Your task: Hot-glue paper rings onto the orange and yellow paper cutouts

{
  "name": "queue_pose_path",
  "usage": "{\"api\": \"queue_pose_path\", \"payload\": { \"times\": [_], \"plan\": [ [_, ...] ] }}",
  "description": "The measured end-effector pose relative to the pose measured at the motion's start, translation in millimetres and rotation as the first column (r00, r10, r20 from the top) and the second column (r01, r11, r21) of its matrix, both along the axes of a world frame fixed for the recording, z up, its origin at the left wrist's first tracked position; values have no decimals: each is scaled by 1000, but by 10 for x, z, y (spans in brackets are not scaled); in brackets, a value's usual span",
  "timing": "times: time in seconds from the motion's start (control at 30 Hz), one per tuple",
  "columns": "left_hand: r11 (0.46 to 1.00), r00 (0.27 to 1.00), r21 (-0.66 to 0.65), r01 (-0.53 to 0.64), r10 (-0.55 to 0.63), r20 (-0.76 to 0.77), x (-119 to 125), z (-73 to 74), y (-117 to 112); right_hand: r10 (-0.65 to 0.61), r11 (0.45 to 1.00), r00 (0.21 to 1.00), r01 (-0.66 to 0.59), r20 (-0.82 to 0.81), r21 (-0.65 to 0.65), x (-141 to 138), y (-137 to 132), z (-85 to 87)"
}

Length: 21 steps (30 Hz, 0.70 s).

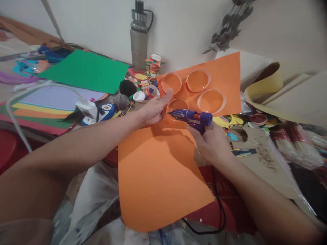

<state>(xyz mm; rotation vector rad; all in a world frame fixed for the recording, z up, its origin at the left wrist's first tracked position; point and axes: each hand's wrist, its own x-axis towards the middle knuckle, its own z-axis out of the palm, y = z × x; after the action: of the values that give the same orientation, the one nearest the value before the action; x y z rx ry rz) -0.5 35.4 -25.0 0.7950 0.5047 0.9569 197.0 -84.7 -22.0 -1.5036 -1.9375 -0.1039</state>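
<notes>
My right hand (213,143) is wrapped round a dark blue glue gun (191,117), its nozzle pointing left over the lower left ring. My left hand (154,109) grips the left side of an orange sheet (228,73), thumb up beside the rings. Several clear, shallow cup-like rings stand on that sheet, one of them a ring (212,102) at lower right. Below, a second orange sheet (160,177) hangs over my lap. The black cord (222,211) runs down from under my right hand.
A grey bottle (139,44) stands by the wall. Green foam (87,69) and coloured sheets lie left, near a white plug (88,110) with a cable. Yarn balls (127,88) sit mid-table. A cutter (244,152), cardboard and bagged sticks (296,143) lie right.
</notes>
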Motion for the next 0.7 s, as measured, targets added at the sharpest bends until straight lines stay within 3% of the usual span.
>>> {"api": "queue_pose_path", "payload": {
  "times": [0.33,0.7],
  "plan": [
    [999,998,-3,-46,46,45,-1,-19,45,-10,998,992,18,124,-63,48,-54,180],
    [1000,1000,-20,8,-8,-7,86,-26,-100,-64,998,989,65,135,-2,17,-47,125]
  ]
}}
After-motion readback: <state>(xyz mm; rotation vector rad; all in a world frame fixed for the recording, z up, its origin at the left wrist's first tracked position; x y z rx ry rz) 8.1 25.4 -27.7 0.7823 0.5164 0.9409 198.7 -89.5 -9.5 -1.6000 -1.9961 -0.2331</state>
